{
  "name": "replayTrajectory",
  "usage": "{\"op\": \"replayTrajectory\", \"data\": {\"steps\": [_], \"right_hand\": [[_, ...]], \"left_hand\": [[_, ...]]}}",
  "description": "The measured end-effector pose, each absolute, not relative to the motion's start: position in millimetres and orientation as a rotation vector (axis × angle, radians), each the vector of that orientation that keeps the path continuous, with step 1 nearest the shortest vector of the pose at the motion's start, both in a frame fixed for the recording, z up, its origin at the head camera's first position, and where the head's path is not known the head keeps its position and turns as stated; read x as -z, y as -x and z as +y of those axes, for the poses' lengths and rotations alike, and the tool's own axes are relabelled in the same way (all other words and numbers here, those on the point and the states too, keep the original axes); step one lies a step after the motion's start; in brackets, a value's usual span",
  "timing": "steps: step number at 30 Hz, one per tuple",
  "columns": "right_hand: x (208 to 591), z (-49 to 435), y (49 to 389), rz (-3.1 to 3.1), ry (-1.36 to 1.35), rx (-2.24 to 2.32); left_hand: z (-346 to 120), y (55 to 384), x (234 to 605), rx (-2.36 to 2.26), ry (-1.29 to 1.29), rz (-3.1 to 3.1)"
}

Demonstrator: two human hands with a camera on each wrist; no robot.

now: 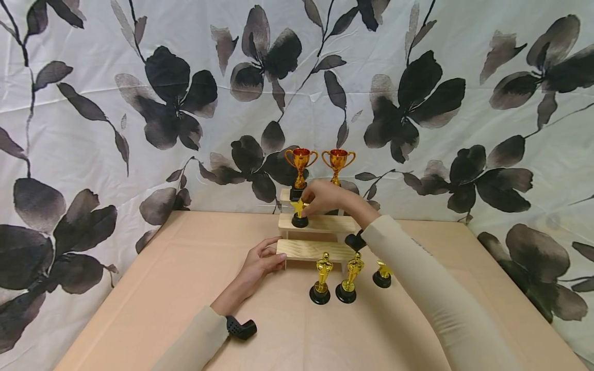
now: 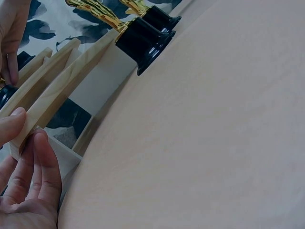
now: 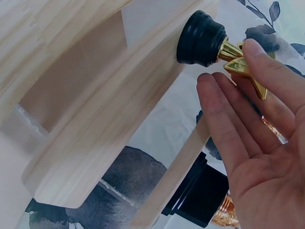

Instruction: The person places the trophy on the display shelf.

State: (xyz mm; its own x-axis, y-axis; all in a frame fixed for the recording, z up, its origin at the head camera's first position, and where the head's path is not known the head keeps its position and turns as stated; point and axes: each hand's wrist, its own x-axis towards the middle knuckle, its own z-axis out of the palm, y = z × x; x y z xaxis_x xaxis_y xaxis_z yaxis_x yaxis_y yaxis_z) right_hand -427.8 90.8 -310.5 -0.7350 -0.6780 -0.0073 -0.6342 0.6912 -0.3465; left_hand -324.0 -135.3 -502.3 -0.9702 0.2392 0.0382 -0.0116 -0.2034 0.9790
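Sleeves (image 1: 431,288), right fingers (image 3: 259,57) pinching star trophy (image 3: 202,40) — middle step (image 1: 329,223) roomy rightward, left fingers (image 2: 48,164) gripping front step's edge (image 1: 285,247)

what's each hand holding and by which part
Right hand: a trophy, pinched by its gold star. Left hand: the wooden stand, by its lowest step, left end.

Mid-frame, the peach desk (image 1: 120,314) holds a pale wooden step shelf (image 1: 315,249) and three gold trophies (image 1: 324,271) with round black bases.
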Motion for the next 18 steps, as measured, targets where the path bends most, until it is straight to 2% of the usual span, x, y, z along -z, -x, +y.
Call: {"op": "replayTrajectory", "data": {"steps": [18], "right_hand": [[302.5,122.8,421.1,2.62,0.99,0.762]], "left_hand": [[-134.4,325.0,502.6,-2.31,-0.252,1.867]]}}
